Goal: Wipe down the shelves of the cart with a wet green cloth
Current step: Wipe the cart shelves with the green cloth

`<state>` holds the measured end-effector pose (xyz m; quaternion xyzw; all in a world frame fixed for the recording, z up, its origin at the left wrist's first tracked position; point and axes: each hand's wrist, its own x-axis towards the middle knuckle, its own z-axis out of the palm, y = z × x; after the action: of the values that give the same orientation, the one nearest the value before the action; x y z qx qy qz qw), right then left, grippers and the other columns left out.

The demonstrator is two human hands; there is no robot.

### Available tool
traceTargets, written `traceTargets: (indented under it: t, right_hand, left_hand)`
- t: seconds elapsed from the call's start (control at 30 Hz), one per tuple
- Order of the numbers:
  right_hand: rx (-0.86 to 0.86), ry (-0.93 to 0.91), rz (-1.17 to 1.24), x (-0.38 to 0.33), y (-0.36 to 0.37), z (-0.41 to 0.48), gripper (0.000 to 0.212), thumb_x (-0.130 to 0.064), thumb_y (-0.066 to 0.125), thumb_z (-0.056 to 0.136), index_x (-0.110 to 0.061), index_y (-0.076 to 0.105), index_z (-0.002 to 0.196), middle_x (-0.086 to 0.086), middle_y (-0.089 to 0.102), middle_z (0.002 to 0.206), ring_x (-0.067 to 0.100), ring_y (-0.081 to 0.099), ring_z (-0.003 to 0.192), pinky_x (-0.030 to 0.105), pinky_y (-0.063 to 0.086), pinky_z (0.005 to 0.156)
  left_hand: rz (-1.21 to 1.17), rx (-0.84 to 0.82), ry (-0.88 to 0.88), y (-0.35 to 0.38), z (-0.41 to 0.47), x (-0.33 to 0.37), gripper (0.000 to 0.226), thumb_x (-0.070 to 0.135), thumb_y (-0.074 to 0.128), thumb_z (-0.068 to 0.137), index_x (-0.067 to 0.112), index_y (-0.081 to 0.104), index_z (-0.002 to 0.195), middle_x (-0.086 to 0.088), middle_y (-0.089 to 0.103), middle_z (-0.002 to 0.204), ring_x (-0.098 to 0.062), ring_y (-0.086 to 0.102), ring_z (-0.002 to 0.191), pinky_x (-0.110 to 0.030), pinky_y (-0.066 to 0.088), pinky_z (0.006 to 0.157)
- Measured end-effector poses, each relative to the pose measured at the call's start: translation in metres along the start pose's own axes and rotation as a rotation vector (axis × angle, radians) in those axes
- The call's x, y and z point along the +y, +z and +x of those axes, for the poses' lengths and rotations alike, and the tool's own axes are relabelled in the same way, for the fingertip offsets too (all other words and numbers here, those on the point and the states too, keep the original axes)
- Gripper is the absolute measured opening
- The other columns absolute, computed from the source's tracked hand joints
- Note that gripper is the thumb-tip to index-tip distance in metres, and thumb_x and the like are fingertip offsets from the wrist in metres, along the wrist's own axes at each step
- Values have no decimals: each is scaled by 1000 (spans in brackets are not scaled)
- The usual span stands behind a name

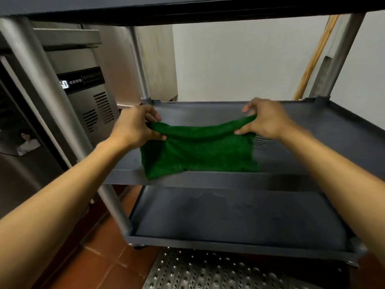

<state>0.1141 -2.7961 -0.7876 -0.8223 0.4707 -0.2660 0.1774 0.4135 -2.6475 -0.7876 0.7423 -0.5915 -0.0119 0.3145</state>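
A dark green cloth (198,151) hangs spread out above the cart's middle shelf (312,130), its lower edge draped over the shelf's front rim. My left hand (135,126) pinches the cloth's upper left corner. My right hand (266,119) pinches its upper right corner, so the top edge sags between them. Below lies the dark grey bottom shelf (239,217). The underside of the top shelf (187,9) crosses the top of the view.
Grey metal posts (50,97) stand at the cart's corners. A stainless steel appliance with a display panel (83,80) stands at the left. A wooden handle (316,57) leans on the white wall. Red floor tiles and a perforated metal grate (198,272) lie below.
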Motion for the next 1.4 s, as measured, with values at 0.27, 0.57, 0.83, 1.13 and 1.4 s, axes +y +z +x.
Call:
traceTargets:
  t: [0.27,0.57,0.83,1.13,1.4]
  right_hand:
    - [-317,-125,-202,15,30,-6,95,-30,90,67,-24,39,147,9,42,141,28,47,127,40,41,107]
    - [-352,-356,-19,4,10,-75,38,-60,75,71,-38,71,101,-16,62,97,-3,58,94,16,45,79]
    - [-403,-237,-55,26,23,-65,60,-65,72,68,-36,65,120,-20,62,107,-6,58,96,12,46,78]
    - [-450,-184,-197,15,13,-43,19,-42,64,92,-27,72,99,-13,65,96,4,60,87,24,46,75]
    - [-109,-276,-357,-48,-7,9,27,-31,46,103,-7,56,110,14,64,99,32,60,92,35,42,72]
  left_hand:
    - [0,-285,-3,34,4,-26,65,33,93,59,30,63,116,3,60,128,-17,56,118,-35,49,97]
    - [6,-9,462,24,-52,-34,19,39,74,86,26,76,99,8,64,101,-9,64,93,-41,55,83]
    - [131,-326,354,24,-50,-30,69,74,60,78,25,67,126,7,69,116,-3,62,97,-17,49,80]
    - [82,-258,255,12,-24,-30,16,38,54,99,23,61,99,6,65,89,-13,62,81,-44,52,73]
    - [210,90,216,-32,-1,-39,26,44,51,100,21,64,100,-9,66,98,-35,62,94,-45,51,74]
